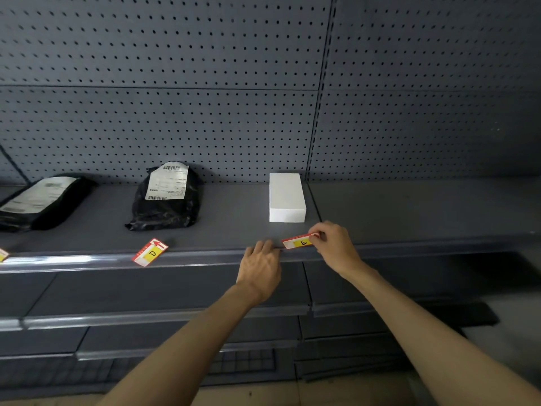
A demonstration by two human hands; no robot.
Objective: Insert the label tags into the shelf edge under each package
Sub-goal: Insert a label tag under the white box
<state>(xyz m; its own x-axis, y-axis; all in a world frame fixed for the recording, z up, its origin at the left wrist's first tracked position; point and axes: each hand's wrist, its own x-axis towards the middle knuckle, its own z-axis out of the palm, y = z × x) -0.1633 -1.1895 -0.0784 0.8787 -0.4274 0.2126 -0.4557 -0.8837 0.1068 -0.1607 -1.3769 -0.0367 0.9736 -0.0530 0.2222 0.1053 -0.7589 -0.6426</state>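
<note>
My right hand [333, 244] pinches the right end of a red, white and yellow label tag marked E [298, 241], held at the shelf edge strip [205, 256] just below the white box [287, 197]. My left hand [260, 265] rests on the strip to the tag's left, fingertips on its top lip. A second tag marked D [150, 252] lies loose and tilted on the shelf front, below a black mailer bag [167, 197] with a white shipping label. Another black mailer [41, 200] lies at the far left, with part of a third tag [3, 254] at the frame's left edge.
A grey pegboard wall [205, 98] backs the shelf. An upright slotted post [319, 98] divides it from the right bay [424, 206]. Lower grey shelves [146, 315] step out below my arms.
</note>
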